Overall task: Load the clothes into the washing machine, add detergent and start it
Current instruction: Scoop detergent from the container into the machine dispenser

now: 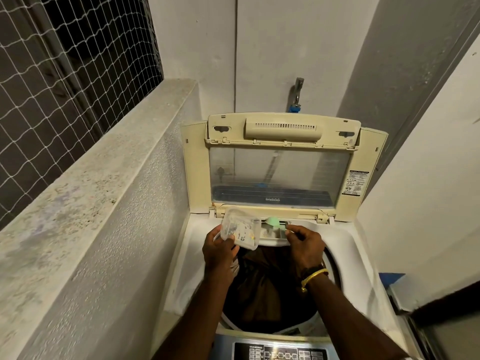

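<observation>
Head view: top-load washer (363,268) in a narrow nook, lid (279,175) flipped up against the back wall. Lid has a clear window in a cream frame; print along its lower edge is upside down and mirrored, can't read it for sure. Warning sticker (354,183) on the lid's right frame, text too small. Control panel (280,352) at the bottom edge, rows of small buttons with labels, unreadable.

My left hand (220,252) grips a clear plastic tub (240,227), tilted, over the back-left rim of the drum; small printed bits show through it, can't make them out. My right hand (305,241) is curled, fingertips pinching a thin handle at the open detergent drawer (275,232) on the back rim. A green scoop (272,220) sits just over the drawer; I can't tell if that handle belongs to it. Hands are apart, tub between them and left of the drawer. Yellow bangle (314,278) on my right wrist.

Clothes (270,287) are in the drum, dark brown fabric filling it.

Tap (297,94) with blue fitting on the wall above the lid. Concrete ledge (104,178) on the left, white netting (65,74) over a dark opening above it.
</observation>
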`<state>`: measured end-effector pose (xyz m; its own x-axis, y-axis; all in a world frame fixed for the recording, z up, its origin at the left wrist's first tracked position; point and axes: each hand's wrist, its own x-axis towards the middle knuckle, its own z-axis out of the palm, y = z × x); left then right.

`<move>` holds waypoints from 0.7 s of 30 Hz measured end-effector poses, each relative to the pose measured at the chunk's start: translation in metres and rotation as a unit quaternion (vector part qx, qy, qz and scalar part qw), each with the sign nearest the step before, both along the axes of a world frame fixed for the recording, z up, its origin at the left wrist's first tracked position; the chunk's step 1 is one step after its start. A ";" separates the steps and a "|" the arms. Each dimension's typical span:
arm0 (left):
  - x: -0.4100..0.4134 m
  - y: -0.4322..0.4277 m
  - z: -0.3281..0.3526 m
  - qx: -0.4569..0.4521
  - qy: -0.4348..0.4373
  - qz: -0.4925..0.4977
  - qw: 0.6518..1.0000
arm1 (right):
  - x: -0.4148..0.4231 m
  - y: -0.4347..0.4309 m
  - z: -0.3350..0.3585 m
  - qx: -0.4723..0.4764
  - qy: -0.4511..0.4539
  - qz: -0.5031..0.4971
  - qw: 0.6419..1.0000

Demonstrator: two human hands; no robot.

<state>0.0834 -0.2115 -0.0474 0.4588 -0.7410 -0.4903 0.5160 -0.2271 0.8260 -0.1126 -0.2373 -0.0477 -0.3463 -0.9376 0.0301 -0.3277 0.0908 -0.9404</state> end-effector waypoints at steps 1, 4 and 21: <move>0.000 0.000 0.000 -0.001 0.002 0.000 1.000 | 0.001 0.000 0.002 0.000 0.003 0.002 1.000; -0.001 0.000 0.001 -0.006 0.004 0.000 1.000 | 0.002 0.001 0.005 -0.003 -0.002 0.002 1.000; -0.002 0.004 0.003 -0.014 0.031 -0.012 0.999 | 0.032 0.014 0.025 -0.019 -0.208 -0.026 0.978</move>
